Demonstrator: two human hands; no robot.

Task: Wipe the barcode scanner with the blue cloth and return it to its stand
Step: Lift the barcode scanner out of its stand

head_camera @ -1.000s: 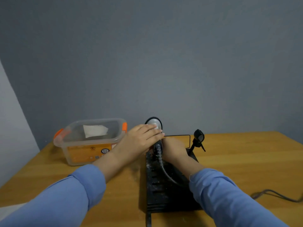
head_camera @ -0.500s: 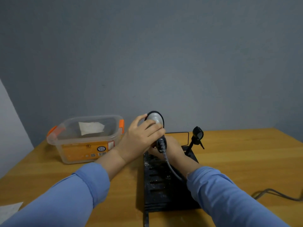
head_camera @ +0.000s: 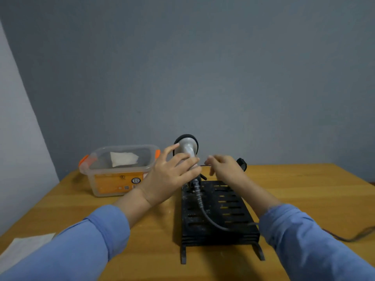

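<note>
Two hands work over one wooden table [head_camera: 304,191], its top a warm yellow-brown with a visible grain; both forearms wear soft blue sleeves [head_camera: 97,236].

There is one barcode scanner [head_camera: 187,150], at about twelve o'clock from the centre of the table; its body is smooth grey plastic, rounded at the head, with a black rim curving behind it; it stands upright and tilted slightly away. The left hand [head_camera: 172,177] wraps the scanner's handle, fingers curled round it and thumb raised beside the head; the grip is firm. The right hand [head_camera: 225,169] hovers just beside the scanner at three o'clock of it, fingers loosely bent and released, touching nothing that can be seen.

One grey cable [head_camera: 205,211], thick and rubbery with a ribbed collar, runs down from the scanner's base and curves toward four o'clock over one black rack [head_camera: 229,216]; the rack is flat, rectangular, cut with rows of short slots, dusted with pale specks, and rests on two thin feet at its near edge. One small black round knob [head_camera: 241,164] shows behind the right hand; whether it belongs to a stand I cannot tell.

At ten o'clock sits one clear plastic box [head_camera: 119,175], rounded at the corners, with two orange clips and an orange label; one white folded sheet [head_camera: 123,159] lies on its lid or inside it, which I cannot tell. One pale sheet of paper [head_camera: 24,248] lies at the eight o'clock edge. One dark cord [head_camera: 351,236] trails at four o'clock.
</note>
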